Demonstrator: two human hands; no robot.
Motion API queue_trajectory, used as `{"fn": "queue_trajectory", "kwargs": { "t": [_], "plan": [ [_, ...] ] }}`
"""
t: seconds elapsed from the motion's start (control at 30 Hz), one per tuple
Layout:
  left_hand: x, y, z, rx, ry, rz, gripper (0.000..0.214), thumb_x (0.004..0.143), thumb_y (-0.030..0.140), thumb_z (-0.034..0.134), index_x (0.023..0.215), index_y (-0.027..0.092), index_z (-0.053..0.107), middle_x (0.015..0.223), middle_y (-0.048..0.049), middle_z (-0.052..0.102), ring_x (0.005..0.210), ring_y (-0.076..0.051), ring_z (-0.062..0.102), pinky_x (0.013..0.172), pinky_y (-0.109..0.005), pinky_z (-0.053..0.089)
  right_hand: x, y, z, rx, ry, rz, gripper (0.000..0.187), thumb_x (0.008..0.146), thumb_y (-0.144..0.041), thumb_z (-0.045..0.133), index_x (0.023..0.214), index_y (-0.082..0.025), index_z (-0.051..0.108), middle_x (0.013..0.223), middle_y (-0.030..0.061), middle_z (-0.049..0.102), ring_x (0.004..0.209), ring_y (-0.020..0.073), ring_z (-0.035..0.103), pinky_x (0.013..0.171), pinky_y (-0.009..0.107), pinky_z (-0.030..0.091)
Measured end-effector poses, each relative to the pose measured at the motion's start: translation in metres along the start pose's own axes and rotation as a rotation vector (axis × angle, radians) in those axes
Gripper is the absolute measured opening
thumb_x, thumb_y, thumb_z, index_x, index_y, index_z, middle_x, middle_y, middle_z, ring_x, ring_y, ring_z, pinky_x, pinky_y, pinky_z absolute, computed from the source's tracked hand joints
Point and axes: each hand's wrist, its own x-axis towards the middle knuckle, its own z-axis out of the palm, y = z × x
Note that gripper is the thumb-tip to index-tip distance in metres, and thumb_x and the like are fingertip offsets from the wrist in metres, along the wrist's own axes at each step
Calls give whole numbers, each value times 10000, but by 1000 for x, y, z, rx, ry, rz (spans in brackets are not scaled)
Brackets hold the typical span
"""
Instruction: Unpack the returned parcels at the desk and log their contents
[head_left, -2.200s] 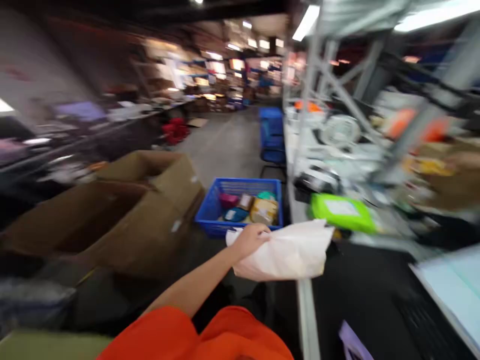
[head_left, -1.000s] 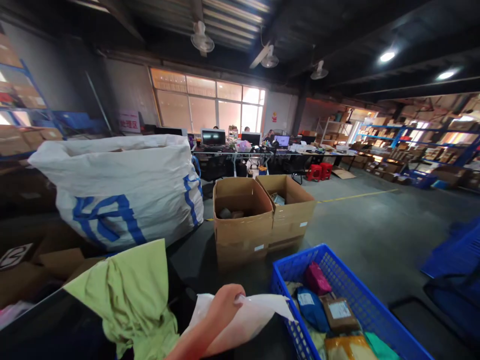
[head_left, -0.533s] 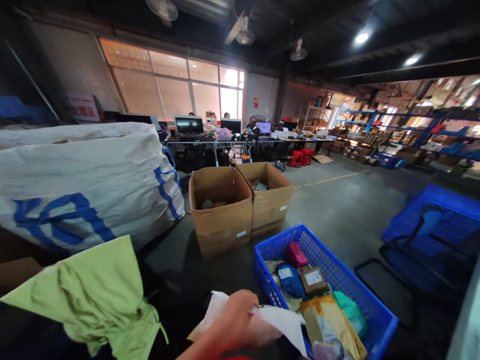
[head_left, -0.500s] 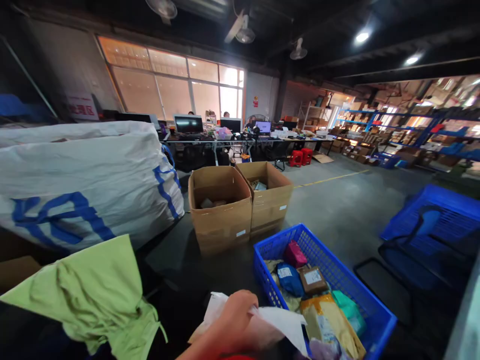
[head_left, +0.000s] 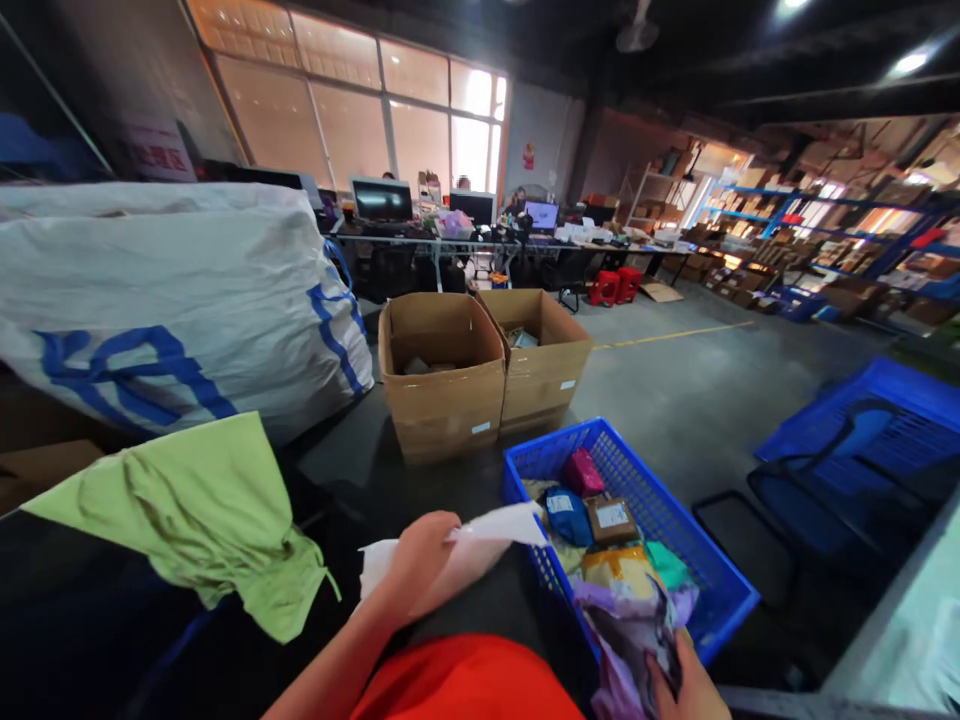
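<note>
Left hand [head_left: 421,552], seven o'clock: clamped on white packet [head_left: 480,553]. Right hand [head_left: 691,686], five o'clock: clamped on purple packet [head_left: 628,632], contents unclear.

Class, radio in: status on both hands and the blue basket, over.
Left hand: gripping white package. Right hand: holding purple package. Blue basket: parcels inside, purple package partly blocking view.

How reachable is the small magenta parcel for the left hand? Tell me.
Probably not readily: the left hand grips a flat white packet, though the magenta parcel lies uncovered in the blue plastic basket.
</note>
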Motion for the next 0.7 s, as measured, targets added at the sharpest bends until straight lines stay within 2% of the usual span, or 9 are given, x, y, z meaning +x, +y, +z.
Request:
{"fn": "queue_trajectory", "kwargs": {
  "t": [0.1, 0.17, 0.3, 0.4, 0.57, 0.63, 0.7],
  "plan": [
    [3, -11, -8, 20, 43, -75, 280, 833, 150, 514, 1004, 206, 728, 1053, -73, 750, 976, -217, 674, 838, -283, 440, 3, 2, 0, 49, 89, 17, 609, 867, -582, 430, 1257, -138, 579, 1191, 208, 692, 1103, 354, 680, 900, 449, 560],
    [3, -18, -11, 17, 76, -106, 271, 859, 180, 502, 1018, 202, 722, 1050, -73, 749, 969, -221, 674, 817, -281, 446, 2, 1, 0, 63, 107, 7, 620, 890, -550, 363, 1280, -103, 544, 1202, 225, 683, 1081, 348, 687, 905, 451, 550],
    [-2, -23, -15, -35, 166, -152, 276, 888, 282, 499, 1041, 197, 712, 1028, -68, 751, 951, -235, 675, 795, -287, 452, 0, 4, -1, 44, 34, -25, 636, 916, -521, 304, 1336, -82, 491, 1260, 233, 656, 1089, 338, 682, 921, 438, 535],
    [-4, -21, -15, -78, 187, -194, 293, 892, 320, 494, 1036, 195, 716, 1001, -62, 754, 931, -234, 678, 773, -282, 450, 1, 8, 0, 14, -28, 1, 699, 905, -566, 310, 1345, -54, 489, 1275, 250, 648, 1113, 363, 668, 946, 453, 520],
    [-4, -14, -13, -25, 121, -214, 290, 869, 242, 504, 1054, 192, 721, 1065, -72, 749, 982, -235, 672, 810, -284, 449, 12, 7, 5, -50, -133, 43, 809, 849, -695, 387, 1296, -40, 547, 1273, 263, 651, 1115, 391, 660, 940, 461, 521],
    [-4, -6, -6, 32, 70, -191, 290, 853, 181, 502, 1037, 196, 725, 1070, -71, 747, 983, -228, 674, 822, -284, 449, 20, 2, 9, -55, -151, 25, 785, 866, -683, 376, 1282, -45, 567, 1283, 260, 648, 1126, 377, 660, 941, 446, 523],
    [-3, 6, 7, 89, -7, -164, 245, 869, 189, 515, 987, 191, 730, 1040, -79, 747, 964, -232, 679, 825, -293, 456, 30, -4, 13, -52, -154, -12, 745, 893, -644, 357, 1273, -45, 584, 1288, 257, 648, 1135, 363, 659, 945, 436, 525]
  ]
}}
